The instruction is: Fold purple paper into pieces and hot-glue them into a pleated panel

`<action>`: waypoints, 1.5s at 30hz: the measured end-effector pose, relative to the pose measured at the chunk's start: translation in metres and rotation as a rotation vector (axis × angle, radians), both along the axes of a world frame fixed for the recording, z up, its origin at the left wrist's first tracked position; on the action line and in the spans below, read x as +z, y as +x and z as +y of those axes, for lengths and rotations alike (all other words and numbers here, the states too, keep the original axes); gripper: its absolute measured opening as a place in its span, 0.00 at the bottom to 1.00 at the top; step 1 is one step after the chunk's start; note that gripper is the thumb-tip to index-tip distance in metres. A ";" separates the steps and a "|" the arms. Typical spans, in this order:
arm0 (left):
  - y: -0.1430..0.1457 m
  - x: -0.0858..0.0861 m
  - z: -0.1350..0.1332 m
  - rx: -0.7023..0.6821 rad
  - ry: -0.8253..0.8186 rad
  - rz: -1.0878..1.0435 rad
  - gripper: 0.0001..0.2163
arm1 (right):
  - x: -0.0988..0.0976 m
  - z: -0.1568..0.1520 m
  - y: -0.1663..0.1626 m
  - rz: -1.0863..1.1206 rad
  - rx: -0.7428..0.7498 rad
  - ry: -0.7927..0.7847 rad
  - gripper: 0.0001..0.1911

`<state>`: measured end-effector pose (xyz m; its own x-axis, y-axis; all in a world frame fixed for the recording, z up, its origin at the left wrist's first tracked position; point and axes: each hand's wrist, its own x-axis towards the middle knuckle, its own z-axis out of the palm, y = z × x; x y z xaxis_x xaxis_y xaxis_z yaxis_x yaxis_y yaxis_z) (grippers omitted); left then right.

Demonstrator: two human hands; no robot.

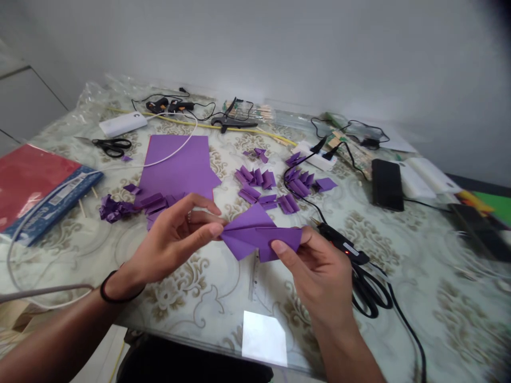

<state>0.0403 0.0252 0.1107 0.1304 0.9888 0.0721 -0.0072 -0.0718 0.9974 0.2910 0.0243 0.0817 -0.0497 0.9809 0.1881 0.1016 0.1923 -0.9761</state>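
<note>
A folded piece of purple paper (253, 231) is stretched between both hands above the front of the table. My left hand (178, 234), with a dark band at the wrist, pinches its left corner between thumb and fingers. At the other end, my right hand (319, 266) grips the paper with the thumb on top and the fingers behind. Several small folded purple paper pieces (259, 181) lie beyond the hands. Flat purple sheets (179, 159) rest behind my left hand, partly under more folded pieces.
Beside my right hand lie a hot glue gun (339, 242) with a red light and black-handled scissors (369, 292). Other scissors (114, 146), a white power bank (123, 124) and a red paper pack (35, 181) are left. A phone (387, 183) and power strip (317, 154) sit right.
</note>
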 end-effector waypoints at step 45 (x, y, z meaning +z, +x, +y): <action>0.004 -0.002 0.000 -0.040 0.074 0.146 0.03 | 0.005 0.002 -0.002 -0.014 0.132 -0.044 0.10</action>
<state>0.0440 0.0253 0.1086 0.1837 0.9753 0.1222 0.1331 -0.1479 0.9800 0.2893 0.0260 0.0865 -0.1810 0.9729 0.1437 0.0914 0.1621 -0.9825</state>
